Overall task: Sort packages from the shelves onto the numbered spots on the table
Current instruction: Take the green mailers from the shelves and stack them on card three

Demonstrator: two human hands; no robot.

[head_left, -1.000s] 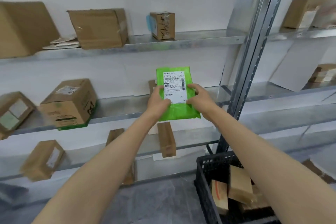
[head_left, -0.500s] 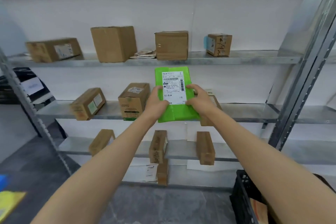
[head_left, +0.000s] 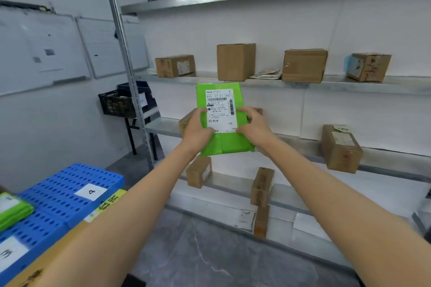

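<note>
Left hand (head_left: 197, 131) and right hand (head_left: 253, 124) both grip green package (head_left: 222, 142), label facing up, likely for reading spot number.

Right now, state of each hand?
Left hand: closed on the green mailer package, gripping its left edge.
Right hand: closed on the same package, gripping its right edge.
</note>
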